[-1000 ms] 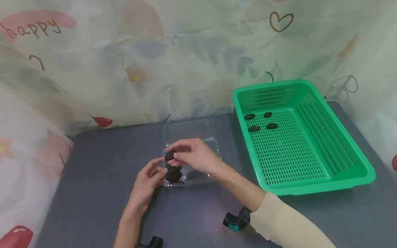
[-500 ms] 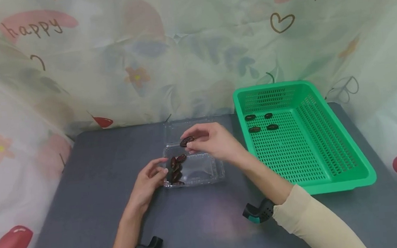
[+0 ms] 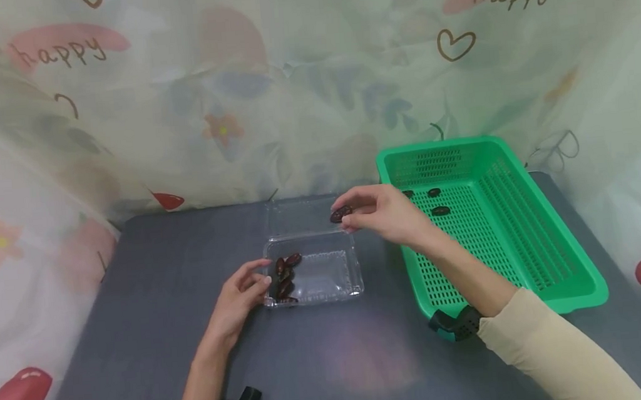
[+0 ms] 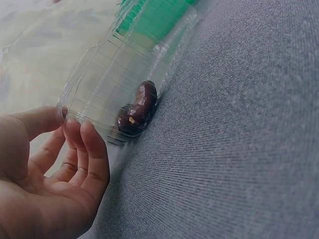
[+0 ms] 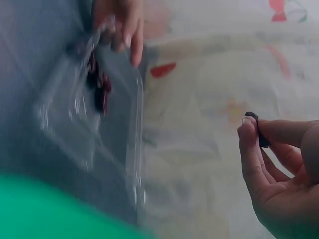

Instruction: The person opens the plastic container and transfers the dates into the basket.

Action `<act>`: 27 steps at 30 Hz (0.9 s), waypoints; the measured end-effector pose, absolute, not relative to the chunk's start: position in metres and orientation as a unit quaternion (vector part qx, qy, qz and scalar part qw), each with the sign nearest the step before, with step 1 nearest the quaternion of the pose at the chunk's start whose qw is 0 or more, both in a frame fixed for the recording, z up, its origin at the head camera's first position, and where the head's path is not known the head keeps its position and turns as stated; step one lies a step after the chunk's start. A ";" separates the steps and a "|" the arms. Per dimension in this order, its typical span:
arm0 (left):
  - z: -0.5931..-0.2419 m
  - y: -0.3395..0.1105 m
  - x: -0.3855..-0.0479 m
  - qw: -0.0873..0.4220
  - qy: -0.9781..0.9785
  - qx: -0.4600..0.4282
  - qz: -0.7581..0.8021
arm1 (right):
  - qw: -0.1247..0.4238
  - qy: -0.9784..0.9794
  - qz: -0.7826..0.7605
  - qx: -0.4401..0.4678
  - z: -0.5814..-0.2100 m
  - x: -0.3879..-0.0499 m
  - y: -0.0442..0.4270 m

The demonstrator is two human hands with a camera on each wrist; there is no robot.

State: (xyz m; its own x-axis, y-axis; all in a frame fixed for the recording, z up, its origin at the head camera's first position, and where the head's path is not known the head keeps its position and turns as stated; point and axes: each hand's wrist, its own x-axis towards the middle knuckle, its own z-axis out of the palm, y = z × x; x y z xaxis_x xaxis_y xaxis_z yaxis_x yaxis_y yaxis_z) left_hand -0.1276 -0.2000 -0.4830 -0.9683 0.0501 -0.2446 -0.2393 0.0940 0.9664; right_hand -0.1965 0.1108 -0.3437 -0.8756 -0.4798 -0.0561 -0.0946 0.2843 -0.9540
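Note:
My right hand pinches a dark brown date between thumb and fingers. It is raised over the gap between the clear plastic box and the green basket; the right wrist view shows the date edge-on at the fingertips. My left hand holds the left rim of the open clear plastic box, its thumb and fingertips pinching the edge in the left wrist view. Several dates lie heaped along the box's left side. The hinged lid lies back behind the box.
A green perforated basket stands on the right of the grey table. Dates lie in its far left part, some partly hidden by my right hand. A printed cloth hangs behind and at both sides.
My right hand has lifted the date from the box and carried it rightward toward the basket. My left hand stays at the box's left edge.

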 end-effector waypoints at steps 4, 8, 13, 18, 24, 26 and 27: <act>-0.484 -0.200 -0.128 0.110 0.736 -0.066 0.665 | 0.159 0.785 -0.572 -0.177 -0.346 -0.209 0.134; -0.482 -0.199 -0.128 0.109 0.737 -0.068 0.664 | 0.133 0.797 -0.563 -0.173 -0.348 -0.222 0.159; -0.482 -0.199 -0.128 0.110 0.736 -0.069 0.664 | 0.114 0.815 -0.547 -0.155 -0.351 -0.235 0.189; -0.485 -0.199 -0.129 0.110 0.738 -0.073 0.662 | 0.105 0.818 -0.548 -0.139 -0.355 -0.244 0.214; -0.486 -0.199 -0.129 0.109 0.737 -0.076 0.663 | 0.091 0.821 -0.550 -0.122 -0.368 -0.255 0.235; -0.485 -0.199 -0.129 0.109 0.737 -0.077 0.662 | 0.086 0.821 -0.552 -0.117 -0.374 -0.258 0.242; -0.485 -0.199 -0.129 0.109 0.737 -0.078 0.662 | 0.085 0.819 -0.555 -0.114 -0.377 -0.260 0.246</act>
